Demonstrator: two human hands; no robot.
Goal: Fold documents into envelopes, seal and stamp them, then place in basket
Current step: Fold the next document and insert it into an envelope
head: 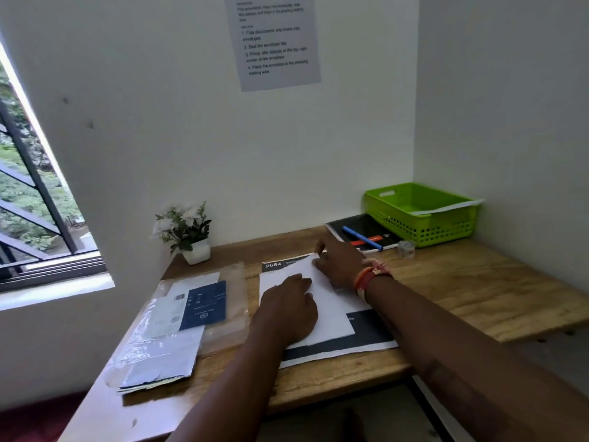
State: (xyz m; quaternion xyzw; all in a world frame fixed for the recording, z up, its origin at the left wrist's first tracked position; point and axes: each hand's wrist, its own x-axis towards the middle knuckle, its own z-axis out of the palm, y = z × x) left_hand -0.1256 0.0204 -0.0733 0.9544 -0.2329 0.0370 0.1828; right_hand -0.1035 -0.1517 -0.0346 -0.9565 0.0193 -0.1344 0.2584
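A white document (331, 314) lies partly folded on the wooden desk (478, 288), over a dark printed sheet (366, 333) marked 2684. My left hand (288, 309) presses flat on the white paper's near left part. Over the paper's far corner, my right hand (339, 264) pinches the folded edge. A green basket (420, 215) stands at the far right corner with a white envelope (446, 207) sticking out of it. Clear plastic sleeves with envelopes and a blue booklet (204, 306) lie at the left.
A black notebook (363, 232) with a blue pen (361, 237) sits before the basket, a small tape roll (406, 248) beside it. A potted white flower (188, 231) stands at the back left. An instruction sheet (275, 39) hangs on the wall. A window is at the left.
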